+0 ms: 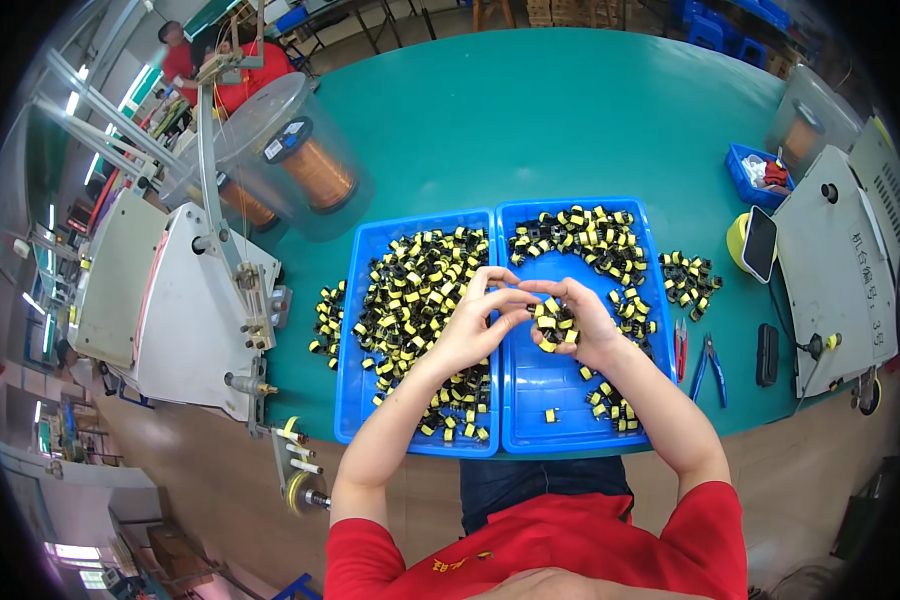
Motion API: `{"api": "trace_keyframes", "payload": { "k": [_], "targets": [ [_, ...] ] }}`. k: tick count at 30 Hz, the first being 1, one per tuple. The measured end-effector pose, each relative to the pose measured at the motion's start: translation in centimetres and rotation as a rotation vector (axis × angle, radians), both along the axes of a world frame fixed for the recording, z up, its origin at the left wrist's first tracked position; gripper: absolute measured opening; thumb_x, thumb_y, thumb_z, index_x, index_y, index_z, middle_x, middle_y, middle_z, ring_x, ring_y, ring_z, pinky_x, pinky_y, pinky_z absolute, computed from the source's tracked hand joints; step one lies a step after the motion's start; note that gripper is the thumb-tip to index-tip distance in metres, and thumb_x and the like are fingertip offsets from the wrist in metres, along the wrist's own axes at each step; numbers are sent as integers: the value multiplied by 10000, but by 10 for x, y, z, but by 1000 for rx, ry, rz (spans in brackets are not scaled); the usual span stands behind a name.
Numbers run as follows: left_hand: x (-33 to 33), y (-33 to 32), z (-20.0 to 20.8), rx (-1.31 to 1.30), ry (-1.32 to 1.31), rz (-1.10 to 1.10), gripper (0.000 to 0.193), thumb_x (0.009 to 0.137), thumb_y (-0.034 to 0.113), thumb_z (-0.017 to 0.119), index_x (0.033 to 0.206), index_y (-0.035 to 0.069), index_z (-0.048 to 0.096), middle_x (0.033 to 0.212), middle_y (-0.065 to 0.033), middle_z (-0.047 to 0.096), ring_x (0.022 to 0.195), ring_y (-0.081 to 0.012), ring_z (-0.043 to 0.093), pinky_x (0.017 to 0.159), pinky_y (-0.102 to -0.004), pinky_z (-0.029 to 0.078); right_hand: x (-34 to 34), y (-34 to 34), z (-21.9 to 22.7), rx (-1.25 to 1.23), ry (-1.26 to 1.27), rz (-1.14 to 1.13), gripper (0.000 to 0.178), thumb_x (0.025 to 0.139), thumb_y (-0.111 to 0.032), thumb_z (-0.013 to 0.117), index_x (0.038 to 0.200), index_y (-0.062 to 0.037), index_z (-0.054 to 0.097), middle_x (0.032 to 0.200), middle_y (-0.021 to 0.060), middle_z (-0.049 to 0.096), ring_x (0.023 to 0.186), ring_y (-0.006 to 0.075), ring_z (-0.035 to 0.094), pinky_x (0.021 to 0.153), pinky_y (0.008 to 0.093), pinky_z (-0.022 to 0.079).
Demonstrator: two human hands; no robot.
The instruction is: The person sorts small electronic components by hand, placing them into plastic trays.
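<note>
Small coil bobbins, black with yellow tape wound round them, fill much of the left blue tray point(346, 400). The right blue tray point(530, 432) holds more of them along its far and right sides, with a single coil bobbin point(551, 415) lying apart near the front. Over the right tray, my right hand point(592, 325) is curled round a cluster of coil bobbins point(554, 325). My left hand point(478, 325) meets it from the left, thumb and fingers pinched at a coil bobbin on the cluster's edge; its fingertips partly hide that piece.
Loose coil bobbins point(690, 282) lie right of the trays, more point(328, 322) to the left. Red-handled pliers point(681, 350), blue-handled pliers point(709, 368) and a black case point(767, 355) rest at right, near a phone point(759, 243). Machines point(185, 310) flank the green table point(530, 110); copper wire spools point(315, 170) stand back left.
</note>
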State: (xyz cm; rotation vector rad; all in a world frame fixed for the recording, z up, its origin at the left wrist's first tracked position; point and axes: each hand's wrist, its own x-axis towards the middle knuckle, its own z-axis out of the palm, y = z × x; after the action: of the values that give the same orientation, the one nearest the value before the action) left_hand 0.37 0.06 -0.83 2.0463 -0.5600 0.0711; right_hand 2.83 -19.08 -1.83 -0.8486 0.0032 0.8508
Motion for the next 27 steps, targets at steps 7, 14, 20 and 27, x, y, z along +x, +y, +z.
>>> {"api": "trace_keyframes", "payload": {
  "k": [7, 14, 20, 27],
  "targets": [
    [7, 9, -2, -557, 426, 13, 270, 946, 184, 485, 1153, 21, 542, 1157, -100, 580, 975, -160, 591, 847, -289, 446, 1, 6, 12, -31, 169, -56, 441, 917, -298, 264, 1205, -38, 474, 956, 172, 632, 679, 173, 591, 367, 201, 345],
    [8, 18, -3, -1147, 823, -69, 253, 925, 185, 481, 1084, -2, 541, 1030, -103, 579, 876, -204, 592, 772, -312, 473, -6, 9, 14, -128, -104, 35, 466, 953, -327, 246, 1349, -103, 352, 831, 163, 636, 633, 159, 576, 361, 209, 342],
    [-7, -15, 6, -583, 639, -2, 199, 880, 105, 590, 1025, 5, 499, 857, -58, 538, 524, -78, 495, 513, -266, 531, -17, 16, 17, -217, -283, 9, 528, 957, -378, 323, 1443, -203, 212, 798, 142, 614, 629, 188, 574, 432, 232, 387],
    [-2, -3, -7, -587, 599, 80, 298, 907, 170, 570, 1155, 12, 518, 830, -18, 559, 632, -81, 500, 582, -217, 436, -8, 7, 11, -171, 23, 1, 477, 924, -341, 355, 1347, -121, 376, 840, 120, 595, 658, 167, 561, 374, 212, 316]
  ]
}}
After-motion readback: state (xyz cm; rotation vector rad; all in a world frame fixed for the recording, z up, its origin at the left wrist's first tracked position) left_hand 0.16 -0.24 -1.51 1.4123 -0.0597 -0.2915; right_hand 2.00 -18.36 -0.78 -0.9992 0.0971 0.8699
